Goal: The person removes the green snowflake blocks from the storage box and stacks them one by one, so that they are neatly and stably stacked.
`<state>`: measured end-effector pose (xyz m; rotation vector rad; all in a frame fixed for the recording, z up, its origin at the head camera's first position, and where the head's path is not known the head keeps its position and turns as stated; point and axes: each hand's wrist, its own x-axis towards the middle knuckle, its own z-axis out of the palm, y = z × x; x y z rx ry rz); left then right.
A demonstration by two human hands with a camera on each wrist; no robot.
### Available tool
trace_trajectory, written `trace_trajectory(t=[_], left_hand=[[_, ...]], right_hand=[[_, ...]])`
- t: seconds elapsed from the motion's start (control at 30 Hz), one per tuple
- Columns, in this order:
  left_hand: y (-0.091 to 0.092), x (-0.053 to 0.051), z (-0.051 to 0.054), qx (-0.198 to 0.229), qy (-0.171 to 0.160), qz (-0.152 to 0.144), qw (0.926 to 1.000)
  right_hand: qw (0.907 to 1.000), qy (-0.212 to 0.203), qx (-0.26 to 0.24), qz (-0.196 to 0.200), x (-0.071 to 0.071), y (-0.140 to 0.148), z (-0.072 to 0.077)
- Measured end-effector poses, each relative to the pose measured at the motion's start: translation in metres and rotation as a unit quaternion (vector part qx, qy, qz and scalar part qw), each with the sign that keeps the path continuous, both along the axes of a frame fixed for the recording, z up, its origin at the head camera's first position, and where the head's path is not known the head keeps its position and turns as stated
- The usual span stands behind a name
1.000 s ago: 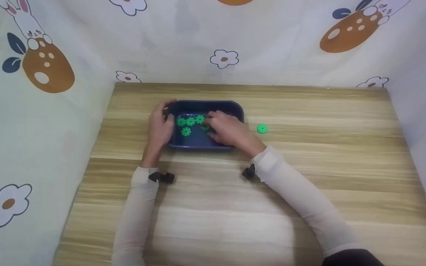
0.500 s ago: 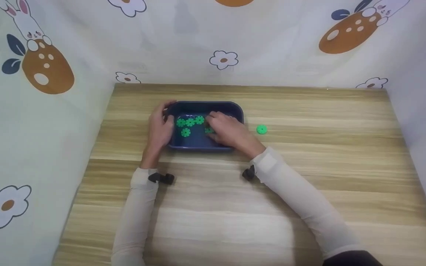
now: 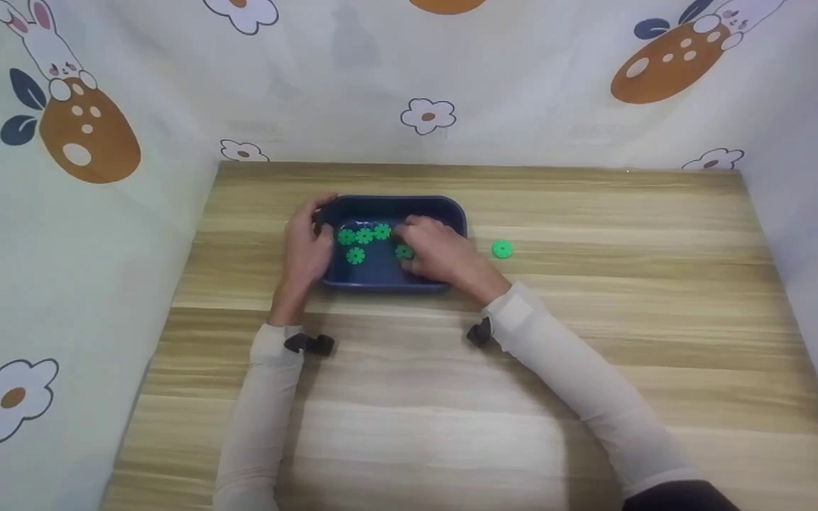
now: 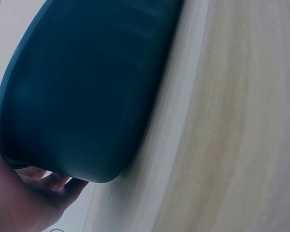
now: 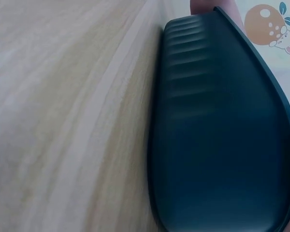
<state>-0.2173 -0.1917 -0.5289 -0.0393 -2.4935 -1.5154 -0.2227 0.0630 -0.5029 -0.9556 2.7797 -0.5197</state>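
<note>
A dark blue plastic tray (image 3: pixel 380 287) with raised walls stands on the table. My left hand (image 3: pixel 308 245) grips its left wall, thumb at the rim; the left wrist view shows fingers (image 4: pixel 55 183) bent behind the tray's end. My right hand (image 3: pixel 441 250) reaches over the right wall into the tray. Between its thumb and fingers sits a green notched disc (image 3: pixel 404 252), partly covered by the hand. Left of it on the tray floor lie more green discs: a touching row (image 3: pixel 364 235) and a single disc (image 3: pixel 356 255). In the right wrist view, the tray's outer wall hides the right fingers.
One more green disc (image 3: pixel 501 249) lies on the wood-grain table (image 3: pixel 437 397), just right of the tray. Cloth walls (image 3: pixel 522 85) printed with rabbits and flowers enclose the table at the back and both sides.
The green disc at my right hand has shifted slightly right and toward the front of the tray, and more of it shows. The left hand keeps its hold on the tray.
</note>
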Motion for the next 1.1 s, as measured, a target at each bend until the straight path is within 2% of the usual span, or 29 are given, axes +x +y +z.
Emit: trace_trajectory(t=[0.13, 0.27, 0.57, 0.67, 0.83, 1.1], left_hand=[[0.0, 0.001, 0.0, -0.019, 0.009, 0.004, 0.9998], [-0.001, 0.001, 0.0, -0.027, 0.007, 0.004, 0.9996], [0.0, -0.002, 0.0, -0.026, 0.014, 0.001, 0.9996], [0.0, -0.001, 0.001, -0.03, 0.009, 0.005, 0.9995], [0.0, -0.001, 0.003, -0.035, 0.007, 0.007, 0.9993], [0.003, -0.001, 0.004, -0.05, 0.005, 0.01, 0.9987]], right_hand=[[0.9996, 0.006, -0.027, 0.004, 0.001, 0.001, -0.001], [0.997, 0.006, -0.077, 0.004, 0.002, 0.002, -0.001], [0.9816, 0.034, -0.187, 0.015, 0.0, 0.005, -0.001], [0.9692, 0.06, -0.238, 0.014, 0.001, 0.006, -0.002], [0.9379, 0.126, -0.323, -0.005, 0.006, 0.009, -0.002], [0.8916, 0.176, -0.414, -0.047, 0.011, 0.022, -0.001]])
